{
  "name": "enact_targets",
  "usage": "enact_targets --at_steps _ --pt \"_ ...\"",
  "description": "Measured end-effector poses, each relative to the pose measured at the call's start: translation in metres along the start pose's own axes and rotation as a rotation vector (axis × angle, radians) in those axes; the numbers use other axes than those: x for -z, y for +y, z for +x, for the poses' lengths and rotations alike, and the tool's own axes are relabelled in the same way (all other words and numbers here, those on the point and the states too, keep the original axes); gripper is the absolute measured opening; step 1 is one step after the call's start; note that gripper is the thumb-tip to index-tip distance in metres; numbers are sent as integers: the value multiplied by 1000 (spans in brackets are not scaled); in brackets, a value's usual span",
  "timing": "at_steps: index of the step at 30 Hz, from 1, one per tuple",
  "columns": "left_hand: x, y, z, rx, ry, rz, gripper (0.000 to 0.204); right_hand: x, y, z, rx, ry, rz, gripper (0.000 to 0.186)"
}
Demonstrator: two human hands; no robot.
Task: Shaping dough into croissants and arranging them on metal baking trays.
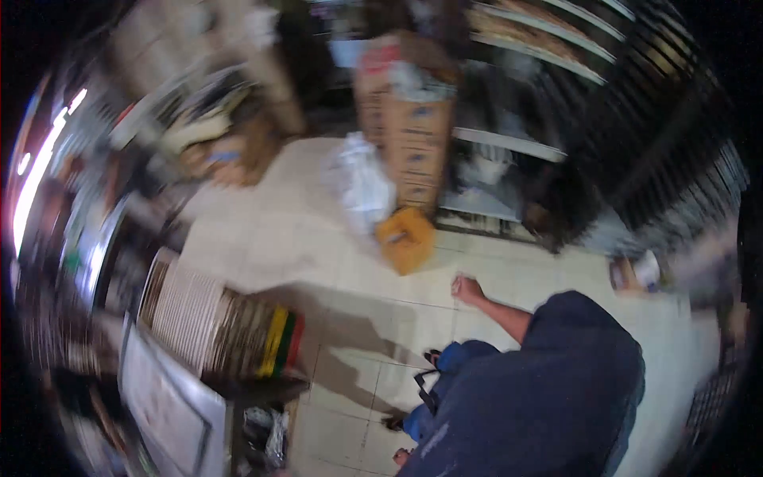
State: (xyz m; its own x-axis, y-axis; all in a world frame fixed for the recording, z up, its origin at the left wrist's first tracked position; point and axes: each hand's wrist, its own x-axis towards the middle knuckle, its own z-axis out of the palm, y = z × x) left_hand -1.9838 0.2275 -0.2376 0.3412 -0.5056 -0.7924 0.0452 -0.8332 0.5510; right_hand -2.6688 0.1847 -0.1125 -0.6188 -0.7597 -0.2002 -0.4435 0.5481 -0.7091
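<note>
Our right hand (466,288) is loosely fisted, seemingly empty, near the crumpled orange plastic bag (406,242); we should step around that. We cannot tell our left hand's (402,456) state.

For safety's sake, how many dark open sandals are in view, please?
2: the upper sandal nearer the bare right hand, the lower sandal beside a blue trouser leg; blur may hide more.

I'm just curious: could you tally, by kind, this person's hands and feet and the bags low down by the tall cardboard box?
Hands: 2 (right hand, left hand)
Feet: 2 (right foot, left foot)
Bags: 2 (white bag, orange-yellow bag)
Total: 6
</note>
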Motion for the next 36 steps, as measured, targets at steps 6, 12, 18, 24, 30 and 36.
enact_targets --at_steps 6,12,18,24,30,36 --pt "-102 305 111 -188 -335 266 28 101 107 -37 -402 527 -241 11" --pt "-320 176 39 -320 -664 374 34 19 94 -109 -939 449 122 44" --pt "-492 308 10 123 -1087 567 35 -11 117 -166 -1090 713 93 52" --pt "-592 287 -47 -654 -1259 1001 25 25 124 -218 -1275 1278 534 33" --pt "-669 150 -166 -554 -951 1422 26 -16 201 -327 -1662 1130 671 31" --pt "-723 -17 -317 -1411 -1463 1448 32 55 280 -400 -1586 1083 395 31"
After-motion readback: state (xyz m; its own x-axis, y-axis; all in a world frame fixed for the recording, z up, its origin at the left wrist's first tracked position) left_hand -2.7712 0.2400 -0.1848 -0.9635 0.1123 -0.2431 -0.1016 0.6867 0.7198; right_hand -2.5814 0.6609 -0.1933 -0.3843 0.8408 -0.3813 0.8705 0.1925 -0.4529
